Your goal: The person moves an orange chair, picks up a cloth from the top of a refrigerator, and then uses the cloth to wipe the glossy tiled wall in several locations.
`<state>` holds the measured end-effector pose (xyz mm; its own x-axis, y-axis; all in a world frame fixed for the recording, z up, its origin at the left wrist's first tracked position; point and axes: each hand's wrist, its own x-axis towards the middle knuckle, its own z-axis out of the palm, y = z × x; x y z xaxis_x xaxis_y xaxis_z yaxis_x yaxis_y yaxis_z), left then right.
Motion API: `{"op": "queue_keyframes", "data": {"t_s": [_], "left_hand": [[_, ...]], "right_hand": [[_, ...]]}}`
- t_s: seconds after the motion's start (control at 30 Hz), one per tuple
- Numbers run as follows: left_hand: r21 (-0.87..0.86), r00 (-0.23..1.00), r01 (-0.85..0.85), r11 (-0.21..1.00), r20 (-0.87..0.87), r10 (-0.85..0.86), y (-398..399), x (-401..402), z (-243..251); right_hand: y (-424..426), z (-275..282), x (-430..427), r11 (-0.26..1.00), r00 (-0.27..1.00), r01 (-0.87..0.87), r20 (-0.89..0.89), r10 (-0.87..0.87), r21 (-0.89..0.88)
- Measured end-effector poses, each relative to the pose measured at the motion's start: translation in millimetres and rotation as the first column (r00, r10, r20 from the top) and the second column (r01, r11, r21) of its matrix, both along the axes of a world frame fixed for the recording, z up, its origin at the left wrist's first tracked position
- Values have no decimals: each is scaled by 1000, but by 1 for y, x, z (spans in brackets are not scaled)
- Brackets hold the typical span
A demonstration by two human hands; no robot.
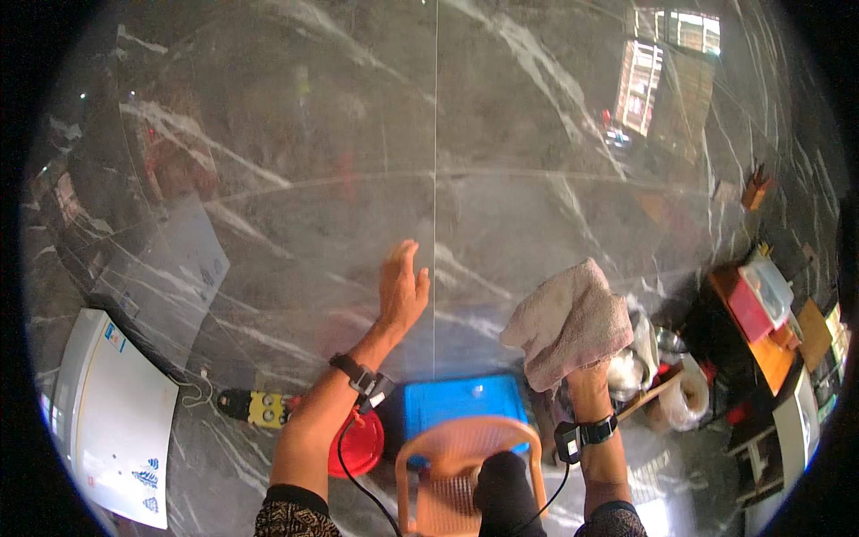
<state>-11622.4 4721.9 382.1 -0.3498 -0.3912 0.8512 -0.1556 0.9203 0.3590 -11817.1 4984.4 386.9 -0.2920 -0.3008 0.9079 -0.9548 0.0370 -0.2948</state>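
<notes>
A greyish-pink cloth [574, 322] covers my right hand [587, 376], so only the heel of the hand and the wrist show. The cloth is in front of the grey marble-patterned tiled wall [322, 221]; whether it touches the tiles I cannot tell. To the left, my left hand [405, 288] is raised with nothing in it, thumb apart from the fingers, close to a vertical tile joint. Contact between this hand and the wall is unclear. Both wrists carry black straps with small devices and cables.
Below me are an orange plastic chair [470, 440], a blue plastic table or stool [463, 406] and a red round item [359, 446]. A white refrigerator [124, 429] stands left. At right are metal pots [627, 372] and a wooden surface [772, 359] bearing a pink container [750, 312].
</notes>
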Motion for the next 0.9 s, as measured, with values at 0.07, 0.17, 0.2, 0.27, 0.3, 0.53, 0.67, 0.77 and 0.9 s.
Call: {"op": "queue_keyframes", "data": {"t_s": [0.07,0.17,0.2,0.27,0.3,0.53,0.67,0.77,0.9], "left_hand": [[-289,993,-121,950,-27,118,-30,-28,67],[-461,974,-224,859,-68,217,-64,-76,176],[-530,967,-249,811,-88,239,-69,-82,222],[-629,957,-285,723,-144,252,-87,-100,308],[-707,955,-292,644,-177,239,-92,-111,352],[-625,859,-506,594,-304,412,-145,-127,517],[-569,843,-513,643,-193,502,-178,-135,519],[-568,853,-485,666,-138,503,-179,-122,531],[-568,804,-517,640,-65,591,-164,-128,529]], "right_hand": [[-35,45,-24,997,998,-53,-36,51,-55],[-80,127,-62,986,992,-102,-90,91,-128],[-98,159,-71,978,987,-135,-107,119,-161],[-127,228,-91,962,978,-169,-154,137,-216],[-136,267,-100,953,974,-176,-186,131,-247],[-221,468,-110,869,954,-229,-281,110,-438],[-253,531,-114,943,966,-161,-240,91,-292],[-300,558,-122,929,951,-38,-299,-80,-369],[-333,568,-129,909,858,273,-349,-378,-314]]}}
